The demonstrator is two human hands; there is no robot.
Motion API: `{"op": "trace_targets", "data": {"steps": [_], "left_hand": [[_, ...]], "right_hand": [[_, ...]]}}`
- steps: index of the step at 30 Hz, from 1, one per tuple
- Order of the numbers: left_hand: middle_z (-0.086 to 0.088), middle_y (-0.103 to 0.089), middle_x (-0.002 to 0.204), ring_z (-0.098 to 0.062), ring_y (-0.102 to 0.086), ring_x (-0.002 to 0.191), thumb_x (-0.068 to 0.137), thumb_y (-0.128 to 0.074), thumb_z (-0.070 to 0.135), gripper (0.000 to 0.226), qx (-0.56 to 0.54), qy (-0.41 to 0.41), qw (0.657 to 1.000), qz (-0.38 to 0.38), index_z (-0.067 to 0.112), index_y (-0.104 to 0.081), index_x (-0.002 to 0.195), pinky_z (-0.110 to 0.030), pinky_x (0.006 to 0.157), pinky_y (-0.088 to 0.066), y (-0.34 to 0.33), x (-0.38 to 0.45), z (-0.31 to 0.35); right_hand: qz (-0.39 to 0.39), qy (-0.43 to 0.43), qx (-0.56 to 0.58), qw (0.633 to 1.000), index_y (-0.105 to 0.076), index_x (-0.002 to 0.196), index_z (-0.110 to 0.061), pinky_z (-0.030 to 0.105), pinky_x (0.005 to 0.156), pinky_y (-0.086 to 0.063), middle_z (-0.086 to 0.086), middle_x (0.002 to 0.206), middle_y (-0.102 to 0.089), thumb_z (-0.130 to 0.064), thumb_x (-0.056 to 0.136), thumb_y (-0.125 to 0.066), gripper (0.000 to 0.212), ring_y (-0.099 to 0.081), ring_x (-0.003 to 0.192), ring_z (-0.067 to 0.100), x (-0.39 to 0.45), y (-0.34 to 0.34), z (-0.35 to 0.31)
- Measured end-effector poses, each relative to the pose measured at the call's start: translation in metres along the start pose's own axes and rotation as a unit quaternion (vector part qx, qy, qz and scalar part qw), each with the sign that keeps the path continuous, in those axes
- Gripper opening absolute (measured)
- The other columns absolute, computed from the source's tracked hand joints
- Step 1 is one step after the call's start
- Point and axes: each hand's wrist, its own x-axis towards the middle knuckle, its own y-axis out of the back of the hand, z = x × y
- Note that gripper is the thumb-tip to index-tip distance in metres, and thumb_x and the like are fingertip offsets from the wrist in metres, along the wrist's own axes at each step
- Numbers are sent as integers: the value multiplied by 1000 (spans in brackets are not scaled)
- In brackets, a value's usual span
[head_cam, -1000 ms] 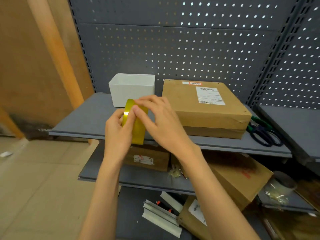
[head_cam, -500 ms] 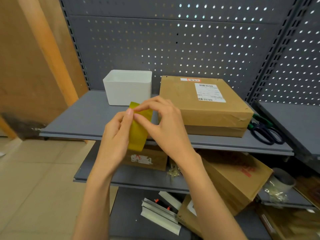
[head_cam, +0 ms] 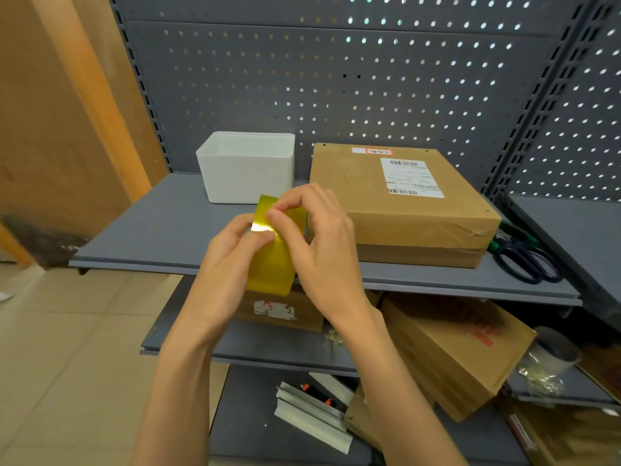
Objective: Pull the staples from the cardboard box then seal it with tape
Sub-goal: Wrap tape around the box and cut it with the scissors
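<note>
The left hand (head_cam: 232,260) held the yellow tape roll (head_cam: 274,260) up in front of the shelf (head_cam: 161,230). The right hand (head_cam: 322,243) pinched at the roll's top, hunting for the loose end. The cardboard box (head_cam: 396,203) sat on the shelf at two o'clock from the hands, closer to the right one.

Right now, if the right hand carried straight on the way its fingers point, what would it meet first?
The right hand points left and slightly up, fingertips already on the yellow tape roll. Past that, probably the left hand holding the roll; the white bin lies farther back, though depth is unclear.
</note>
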Motion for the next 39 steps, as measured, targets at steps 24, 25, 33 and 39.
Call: {"op": "trace_targets", "data": {"steps": [24,25,33,39], "left_hand": [[10,-68,80,4,-62,71,95,-45,19,18,26,-5,999,-24,18,-61,103,-6,55,-45,-1,-14,0],[7,-69,81,3,-62,71,94,-46,21,18,26,-5,999,-25,18,-61,103,-7,56,-45,-1,-14,0],[11,-70,78,5,-62,69,95,-46,16,18,19,2,999,-50,18,-61,102,-7,58,-44,-6,-17,-2],[-2,-69,78,-9,-62,72,86,-52,32,26,-16,39,996,-82,19,-60,107,-18,62,-50,-12,-17,0]], "right_hand": [[-59,-53,36,996,-67,104,-13,21,83,-42,1,100,-58,-18,91,-59,16,-52,98,14,-10,8,2],[-63,-59,34,996,-67,106,-13,21,84,-42,1,100,-57,-19,91,-59,18,-52,99,13,-11,8,2],[-3,-63,44,997,-73,90,-10,19,82,-44,1,100,-57,-20,85,-67,12,-53,99,12,-18,17,7],[22,-32,3,999,-68,86,-10,29,80,-46,-1,91,-62,-17,88,-63,9,-56,92,13,-24,18,10]]}}
